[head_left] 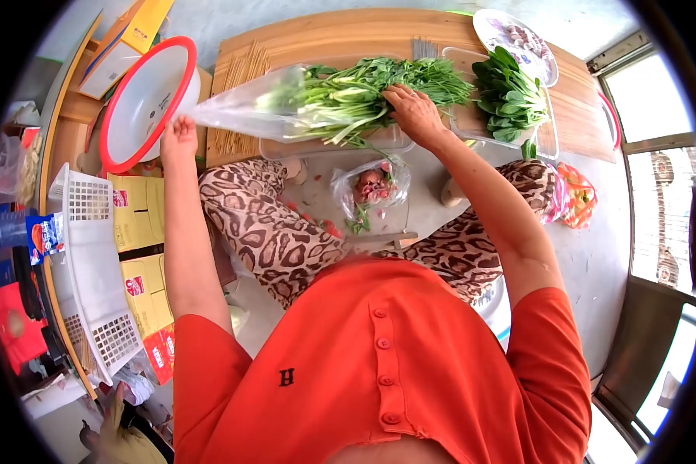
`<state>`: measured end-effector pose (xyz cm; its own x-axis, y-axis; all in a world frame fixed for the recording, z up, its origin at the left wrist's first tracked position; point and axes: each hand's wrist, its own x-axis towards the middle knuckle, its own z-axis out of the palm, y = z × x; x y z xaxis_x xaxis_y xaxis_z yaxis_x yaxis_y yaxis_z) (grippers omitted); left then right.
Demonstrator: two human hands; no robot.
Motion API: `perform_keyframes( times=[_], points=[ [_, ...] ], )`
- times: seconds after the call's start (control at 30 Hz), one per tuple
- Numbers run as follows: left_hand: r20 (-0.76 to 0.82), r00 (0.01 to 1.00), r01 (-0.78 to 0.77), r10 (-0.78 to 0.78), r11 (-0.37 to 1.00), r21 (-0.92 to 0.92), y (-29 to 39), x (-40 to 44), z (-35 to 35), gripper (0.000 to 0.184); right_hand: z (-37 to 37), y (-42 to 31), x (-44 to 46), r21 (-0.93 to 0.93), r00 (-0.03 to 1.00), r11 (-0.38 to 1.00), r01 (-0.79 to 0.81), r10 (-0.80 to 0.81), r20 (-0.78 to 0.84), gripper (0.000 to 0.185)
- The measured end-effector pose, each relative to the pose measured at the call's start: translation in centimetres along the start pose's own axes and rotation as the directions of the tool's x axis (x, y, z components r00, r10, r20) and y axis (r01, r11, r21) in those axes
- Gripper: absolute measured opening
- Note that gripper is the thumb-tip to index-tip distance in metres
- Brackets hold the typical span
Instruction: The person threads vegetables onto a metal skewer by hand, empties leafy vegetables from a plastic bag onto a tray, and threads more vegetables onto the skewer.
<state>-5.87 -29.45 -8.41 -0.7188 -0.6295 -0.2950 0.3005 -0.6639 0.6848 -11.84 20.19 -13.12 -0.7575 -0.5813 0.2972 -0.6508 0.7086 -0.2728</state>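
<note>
My left hand (pixel 179 138) is closed on the gathered end of a clear plastic bag (pixel 243 104), pulling it taut toward the left. The bag's wide part lies around the pale stems of a bunch of leafy greens (pixel 340 100). My right hand (pixel 416 114) rests on top of these greens, fingers spread and slightly bent. Under the greens is a clear plastic tray (pixel 294 147). Just right of my right hand, a second tray (pixel 460 116) holds dark green leafy vegetables (pixel 510 97).
Wooden skewers (pixel 243 69) lie at the board's left, beside a red-rimmed basin (pixel 189 62). A plate with meat pieces (pixel 526 42) stands at the back right. Between my legs are a bag of scraps (pixel 371 185) and a knife (pixel 387 238). A white crate (pixel 93 263) stands left.
</note>
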Motion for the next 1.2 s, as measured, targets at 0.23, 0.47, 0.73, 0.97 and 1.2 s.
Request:
perform_keyframes(
  times=[0.23,0.47,0.73,0.97,1.2],
  points=[
    [-0.078,0.966,-0.193,0.246,0.888,0.417,-1.3,-6.3,-0.1,0.021,0.1,-1.1,-0.7,-0.017,0.999,1.0,0.024,-0.024,0.023,0.047],
    [0.863,0.208,-0.728,0.46,-0.517,0.45,-3.4,-13.7,6.9,0.024,-2.0,-5.0,0.6,0.112,0.973,0.969,0.219,-0.208,-0.101,0.039],
    [0.94,0.281,-0.869,-0.194,-0.468,0.163,-11.8,-14.1,9.1,0.025,2.2,-6.7,4.4,0.067,0.971,0.97,0.235,-0.238,0.028,0.047],
    [0.837,0.241,-0.925,-0.491,-0.377,0.045,-15.4,-9.8,9.3,0.024,2.3,-6.1,3.9,0.017,0.973,0.975,0.221,-0.222,0.069,0.048],
    [0.787,0.495,-0.668,-0.369,-0.741,0.073,-10.7,-7.2,9.8,0.025,1.7,-6.3,3.5,0.073,0.975,0.978,0.193,-0.2,0.096,0.043]
  ],
)
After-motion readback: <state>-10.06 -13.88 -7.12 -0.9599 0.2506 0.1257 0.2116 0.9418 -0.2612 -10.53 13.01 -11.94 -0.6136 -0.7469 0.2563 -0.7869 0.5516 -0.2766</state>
